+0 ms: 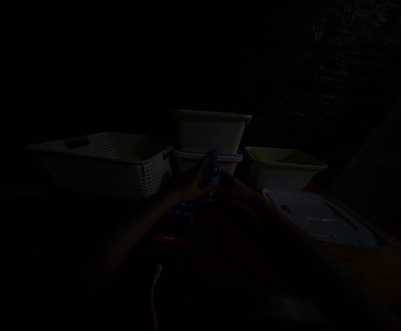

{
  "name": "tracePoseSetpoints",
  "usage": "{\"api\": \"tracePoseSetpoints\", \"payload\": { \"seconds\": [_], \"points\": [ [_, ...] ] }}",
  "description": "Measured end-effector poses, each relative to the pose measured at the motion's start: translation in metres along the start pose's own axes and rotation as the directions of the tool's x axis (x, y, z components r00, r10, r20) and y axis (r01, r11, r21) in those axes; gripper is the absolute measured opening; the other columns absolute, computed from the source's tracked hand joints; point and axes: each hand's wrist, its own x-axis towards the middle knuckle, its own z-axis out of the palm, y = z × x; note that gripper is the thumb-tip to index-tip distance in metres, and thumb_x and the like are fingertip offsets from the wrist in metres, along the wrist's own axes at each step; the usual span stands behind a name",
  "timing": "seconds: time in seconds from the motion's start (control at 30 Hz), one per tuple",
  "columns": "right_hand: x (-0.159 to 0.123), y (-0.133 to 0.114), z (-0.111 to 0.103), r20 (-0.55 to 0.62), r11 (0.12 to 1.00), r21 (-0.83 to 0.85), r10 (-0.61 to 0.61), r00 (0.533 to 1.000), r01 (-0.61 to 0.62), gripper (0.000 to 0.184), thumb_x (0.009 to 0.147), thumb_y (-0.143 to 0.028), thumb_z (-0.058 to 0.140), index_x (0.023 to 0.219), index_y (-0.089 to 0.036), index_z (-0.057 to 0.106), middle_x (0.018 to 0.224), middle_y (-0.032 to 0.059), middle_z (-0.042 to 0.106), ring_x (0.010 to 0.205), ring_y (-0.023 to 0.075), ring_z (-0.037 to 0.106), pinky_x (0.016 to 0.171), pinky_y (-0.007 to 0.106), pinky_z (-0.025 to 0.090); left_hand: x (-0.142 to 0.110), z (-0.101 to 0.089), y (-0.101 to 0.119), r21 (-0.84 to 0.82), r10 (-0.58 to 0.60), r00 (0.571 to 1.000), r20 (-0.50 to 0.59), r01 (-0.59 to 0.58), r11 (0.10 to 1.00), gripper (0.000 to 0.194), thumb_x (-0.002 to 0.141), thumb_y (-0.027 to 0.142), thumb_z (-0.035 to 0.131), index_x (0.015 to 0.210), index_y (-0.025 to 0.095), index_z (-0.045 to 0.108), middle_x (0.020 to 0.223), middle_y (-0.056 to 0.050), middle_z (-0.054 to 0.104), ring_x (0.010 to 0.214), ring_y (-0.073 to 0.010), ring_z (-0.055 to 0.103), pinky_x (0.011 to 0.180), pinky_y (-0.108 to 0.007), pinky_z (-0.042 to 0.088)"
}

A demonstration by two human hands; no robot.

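The scene is very dark. A small bottle (pixel 214 170) with a bluish cap and label stands upright in the middle. My left hand (pixel 192 185) is closed round its left side, the thumb and fingers reaching along it. Close against the bottle's right side is my right hand (pixel 234 186); its fingers are lost in shadow, so whether they grip or only touch the bottle is unclear. Below my left wrist lies a phone (pixel 174 225) with a running timer on its screen and a charging cable (pixel 156 277) plugged into its near end.
A perforated pale basket (pixel 140 177) stands at the left. Behind the bottle are two stacked tubs, the upper tub (pixel 210 133) resting on a lidded lower tub (pixel 186 163). Another open tub (pixel 279 177) is at the right, with a flat lid (pixel 319 218) before it.
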Motion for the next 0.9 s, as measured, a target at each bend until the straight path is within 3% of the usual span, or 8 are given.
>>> {"api": "tracePoseSetpoints", "payload": {
  "seconds": [0.13, 0.27, 0.43, 0.73, 0.9],
  "points": [
    [-0.001, -0.003, 0.001, 0.04, 0.993, -0.104, -0.052, 0.998, 0.056, 0.059, 0.068, -0.022, 0.072, 0.123, -0.017, 0.05, 0.115, 0.0091, 0.062, 0.096, 0.0181, 0.063, 0.086, 0.034, 0.051, 0.0, 0.001, -0.002, -0.009, -0.021, 0.999, -0.024, 0.021, 1.0, 0.091, 0.075, 0.037, 0.066, 0.144, 0.031, 0.008, 0.141, -0.013, 0.039, 0.12, -0.029, 0.05, 0.093, -0.043, 0.046],
    [0.001, 0.0, 0.013, -0.05, 0.96, -0.269, -0.096, 0.994, 0.079, 0.058, 0.067, -0.028, 0.074, 0.119, -0.014, 0.053, 0.114, 0.0113, 0.062, 0.098, 0.0215, 0.062, 0.083, 0.036, 0.052, 0.001, 0.003, -0.004, -0.015, 0.005, 0.997, -0.078, -0.006, 1.0, 0.09, 0.071, 0.035, 0.069, 0.143, 0.032, 0.014, 0.14, -0.011, 0.039, 0.122, -0.029, 0.047, 0.095, -0.044, 0.045],
    [0.004, 0.005, 0.022, -0.126, 0.853, -0.514, -0.181, 0.975, 0.092, 0.048, 0.072, -0.033, 0.068, 0.114, -0.013, 0.058, 0.113, 0.0117, 0.063, 0.098, 0.024, 0.062, 0.08, 0.036, 0.051, 0.001, 0.003, -0.003, -0.039, 0.013, 0.996, -0.093, -0.017, 0.999, 0.088, 0.07, 0.034, 0.07, 0.141, 0.032, 0.018, 0.138, -0.01, 0.041, 0.117, -0.027, 0.051, 0.093, -0.042, 0.046],
    [0.001, -0.002, 0.026, -0.159, 0.905, -0.425, -0.108, 0.981, 0.031, 0.042, 0.071, -0.026, 0.066, 0.109, -0.01, 0.06, 0.103, 0.0091, 0.066, 0.087, 0.0202, 0.063, 0.075, 0.032, 0.051, 0.002, 0.005, -0.005, -0.064, -0.023, 0.995, -0.099, 0.017, 0.998, 0.087, 0.069, 0.033, 0.071, 0.139, 0.033, 0.02, 0.129, -0.008, 0.048, 0.11, -0.0255, 0.054, 0.088, -0.04, 0.048],
    [0.002, -0.004, 0.026, -0.162, 0.89, -0.453, -0.131, 0.978, 0.045, 0.04, 0.069, -0.023, 0.064, 0.107, -0.011, 0.06, 0.103, 0.0089, 0.066, 0.087, 0.0207, 0.062, 0.076, 0.033, 0.05, 0.002, 0.006, -0.003, -0.039, -0.009, 0.991, -0.135, 0.004, 0.999, 0.083, 0.069, 0.033, 0.071, 0.137, 0.032, 0.023, 0.132, -0.008, 0.044, 0.115, -0.0257, 0.051, 0.092, -0.041, 0.046]
  ]
}}
